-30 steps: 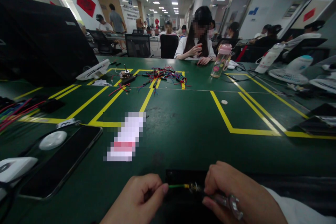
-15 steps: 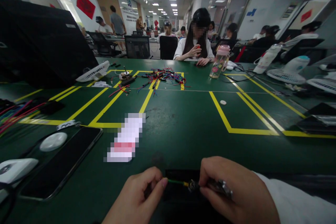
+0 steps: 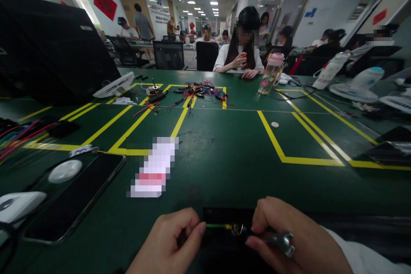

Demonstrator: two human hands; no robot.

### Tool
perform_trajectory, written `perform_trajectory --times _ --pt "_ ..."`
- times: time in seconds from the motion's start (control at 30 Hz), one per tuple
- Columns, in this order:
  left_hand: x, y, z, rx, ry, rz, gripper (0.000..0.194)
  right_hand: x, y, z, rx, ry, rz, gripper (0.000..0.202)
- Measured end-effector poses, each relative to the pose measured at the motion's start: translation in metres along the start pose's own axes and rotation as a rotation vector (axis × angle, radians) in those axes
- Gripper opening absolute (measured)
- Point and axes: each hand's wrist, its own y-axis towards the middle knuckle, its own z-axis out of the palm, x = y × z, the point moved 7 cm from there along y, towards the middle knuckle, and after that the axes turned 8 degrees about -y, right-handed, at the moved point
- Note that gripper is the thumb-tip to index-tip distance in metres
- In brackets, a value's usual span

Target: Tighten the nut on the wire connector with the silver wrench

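Observation:
Low in the head view, my left hand [image 3: 171, 239] pinches a thin green wire [image 3: 216, 226] between thumb and forefinger. The wire runs right to a small yellow-sleeved end [image 3: 228, 226], which meets a round shiny metal part [image 3: 236, 228]; how they join is too small to tell. My right hand [image 3: 295, 233] is closed on a metal wrench [image 3: 285, 242], its open jaw sticking out below the fingers on the right. The thumb and forefinger tips are just right of the round metal part, over a dark object [image 3: 224, 248] at the table's near edge.
A phone [image 3: 77, 197] and a white round puck [image 3: 65, 171] lie left, near a pixelated paper [image 3: 154, 169]. Farther off are a tangle of wires [image 3: 202, 90], a pink-lidded bottle [image 3: 271, 75] and a white button-like disc [image 3: 275, 124]. A person sits opposite.
My right hand has shifted slightly right and down, and the wrench jaw has turned into fuller view. My left hand stays nearly still on the wire.

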Motion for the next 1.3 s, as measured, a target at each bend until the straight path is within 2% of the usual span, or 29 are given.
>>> perform_trajectory --times 0.07,0.23,0.37,0.5,0.67,1.03,1.17,1.3 --pt "0.0 0.001 0.001 0.009 -0.011 -0.018 0.034 0.001 0.001 0.001 0.006 -0.019 0.005 0.016" --pt "-0.001 0.001 0.002 0.021 -0.04 -0.026 0.034 0.003 -0.002 0.0 -0.085 0.01 -0.029 0.013" --pt "-0.002 0.001 0.001 0.029 -0.043 -0.048 0.036 0.001 -0.003 0.004 -0.091 0.022 -0.035 0.013" --pt "-0.004 0.001 0.0 0.04 -0.063 -0.055 0.037 0.001 0.002 0.003 -0.024 -0.002 -0.038 0.015" --pt "-0.005 0.001 0.001 0.048 -0.06 -0.068 0.037 0.004 0.013 -0.001 0.171 -0.022 -0.034 0.016" --pt "0.001 0.001 0.001 0.016 -0.047 -0.041 0.037 0.009 0.023 -0.003 0.292 0.037 -0.088 0.016" --pt "0.001 0.002 0.001 0.008 -0.027 -0.03 0.037 0.0 0.016 -0.008 0.27 0.11 -0.014 0.011" --pt "0.003 0.002 0.001 0.012 -0.04 -0.019 0.039 -0.017 0.003 -0.009 0.16 0.195 0.216 0.01"
